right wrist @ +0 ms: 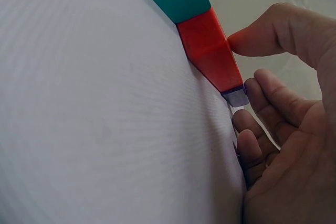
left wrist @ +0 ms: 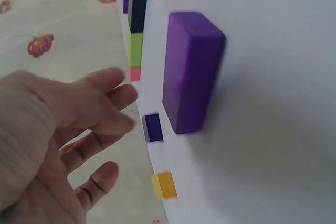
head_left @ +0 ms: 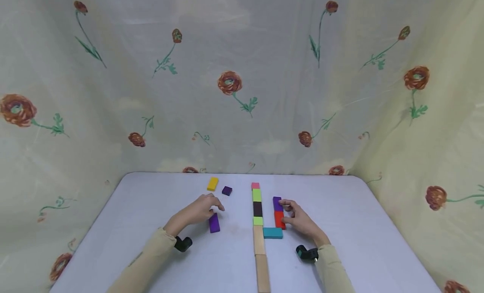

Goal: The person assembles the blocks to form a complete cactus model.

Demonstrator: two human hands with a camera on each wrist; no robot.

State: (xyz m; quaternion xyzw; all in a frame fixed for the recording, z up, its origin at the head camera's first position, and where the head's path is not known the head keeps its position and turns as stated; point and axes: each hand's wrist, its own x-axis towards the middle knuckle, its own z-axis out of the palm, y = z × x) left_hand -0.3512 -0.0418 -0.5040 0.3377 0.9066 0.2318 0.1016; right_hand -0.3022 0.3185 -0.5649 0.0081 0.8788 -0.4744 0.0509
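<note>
My left hand (head_left: 202, 209) hovers over the table with relaxed, slightly bent fingers and nothing in its grasp. A purple block (left wrist: 191, 74) lies just below it, apart from the fingers in the left wrist view. On the other side, my right hand (head_left: 300, 220) is beside a red block (head_left: 279, 220) and a violet block (head_left: 277, 204) placed end to end. Its thumb tip meets the red block's edge in the right wrist view, while the index fingertip overlaps the violet block in the head view. A teal block (head_left: 273, 233) sits at the red block's near end.
Between the hands runs a straight row of blocks: pink (head_left: 255, 186), lime (head_left: 256, 195), black (head_left: 257, 209), another lime and two wooden planks (head_left: 259, 240). Farther back on the left lie a yellow block (head_left: 212, 183) and a small dark purple block (head_left: 227, 191). Floral cloth hangs behind the white table (head_left: 370, 225).
</note>
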